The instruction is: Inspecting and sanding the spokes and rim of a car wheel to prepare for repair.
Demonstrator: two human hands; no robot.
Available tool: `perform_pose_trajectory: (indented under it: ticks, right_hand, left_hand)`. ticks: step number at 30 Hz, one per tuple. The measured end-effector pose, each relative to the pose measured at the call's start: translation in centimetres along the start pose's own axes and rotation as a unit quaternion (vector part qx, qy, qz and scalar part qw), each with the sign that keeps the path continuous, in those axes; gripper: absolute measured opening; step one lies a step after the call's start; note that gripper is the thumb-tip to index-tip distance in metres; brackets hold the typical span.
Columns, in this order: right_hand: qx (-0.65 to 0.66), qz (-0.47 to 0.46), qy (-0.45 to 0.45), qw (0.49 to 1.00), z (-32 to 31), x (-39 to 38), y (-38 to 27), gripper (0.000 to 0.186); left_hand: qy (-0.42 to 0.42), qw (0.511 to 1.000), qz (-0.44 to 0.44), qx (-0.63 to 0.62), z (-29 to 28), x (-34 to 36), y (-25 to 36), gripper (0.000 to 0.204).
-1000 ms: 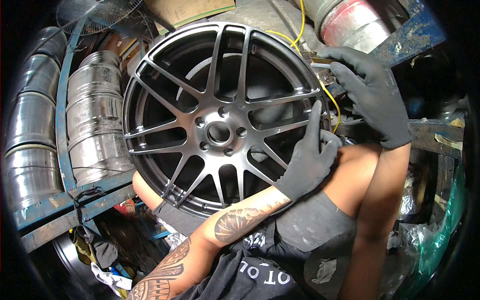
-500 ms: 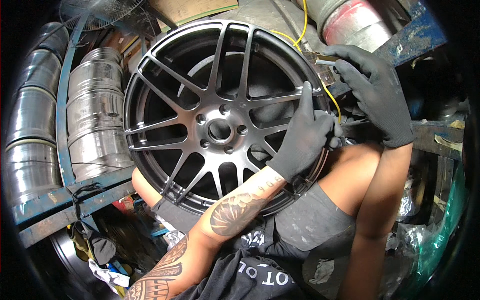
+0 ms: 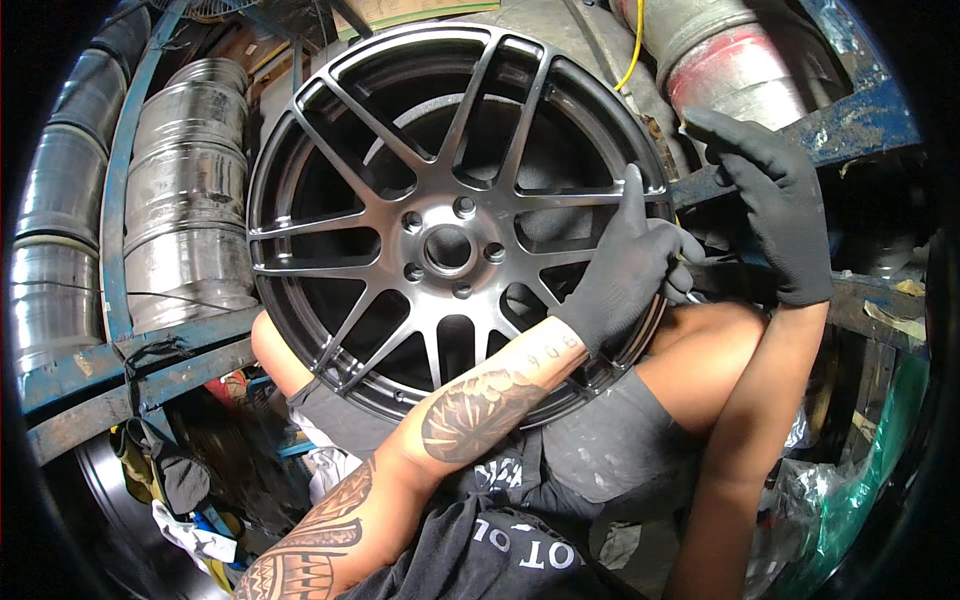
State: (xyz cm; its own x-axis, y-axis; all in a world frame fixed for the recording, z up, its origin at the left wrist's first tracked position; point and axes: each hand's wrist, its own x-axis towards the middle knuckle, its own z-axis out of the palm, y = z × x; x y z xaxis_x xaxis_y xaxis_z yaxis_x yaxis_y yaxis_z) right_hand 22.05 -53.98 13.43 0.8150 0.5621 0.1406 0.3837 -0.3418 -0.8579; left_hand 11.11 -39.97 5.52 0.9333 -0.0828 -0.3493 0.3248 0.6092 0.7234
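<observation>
A dark grey multi-spoke car wheel (image 3: 390, 150), brushed on its face, lies tilted over my lap. At its right edge my gloved left hand (image 3: 625, 275) has one digit stretched up along the end of a spoke. The other fingers are curled closed; a small pale tip shows beneath them, too little to name. To the right of the wheel, apart from it, my gloved right hand (image 3: 775, 205) is raised with fingers bent together. A tiny light tip shows at its fingertips, but what it holds is hidden.
Shiny metal wheel barrels (image 3: 185, 190) are stacked at the left behind a blue metal frame (image 3: 120, 200). A red-stained barrel (image 3: 735, 75) and another blue beam (image 3: 850, 125) stand at the upper right. A yellow cord (image 3: 637, 50) hangs beyond the wheel. Green plastic sheet (image 3: 880, 450) lies at the right.
The view has shifted a little. A short pale stick that showed between my right finger and thumb is now mostly out of sight. My left hand stays at the wheel's edge.
</observation>
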Motion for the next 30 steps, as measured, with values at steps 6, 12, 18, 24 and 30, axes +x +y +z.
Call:
perform_pose_trajectory:
  ticks: [6,12,18,24,30]
  right_hand:
    - [-0.014,0.040,-0.017,0.999,-0.8,1.6,2.2,0.029]
    - [-0.194,0.038,0.042,0.979,1.6,2.5,3.3,0.040]
    - [-0.398,0.031,-0.009,0.917,6.0,1.6,3.3,0.069]
    - [-0.400,0.023,0.013,0.916,7.4,4.2,3.3,0.063]
    - [-0.387,-0.057,0.091,0.916,9.4,7.9,3.5,0.064]
  left_hand:
    - [-0.125,0.990,0.004,0.067,-0.3,-1.9,0.1,0.070]
    - [-0.187,0.953,-0.018,0.239,-1.5,-6.1,1.0,0.044]
    - [0.010,0.917,0.155,0.367,-9.7,-8.6,0.8,0.034]
    - [0.229,0.678,0.317,0.623,-17.2,-10.7,4.3,0.035]
    - [0.257,0.660,0.290,0.644,-19.8,-11.0,4.5,0.032]
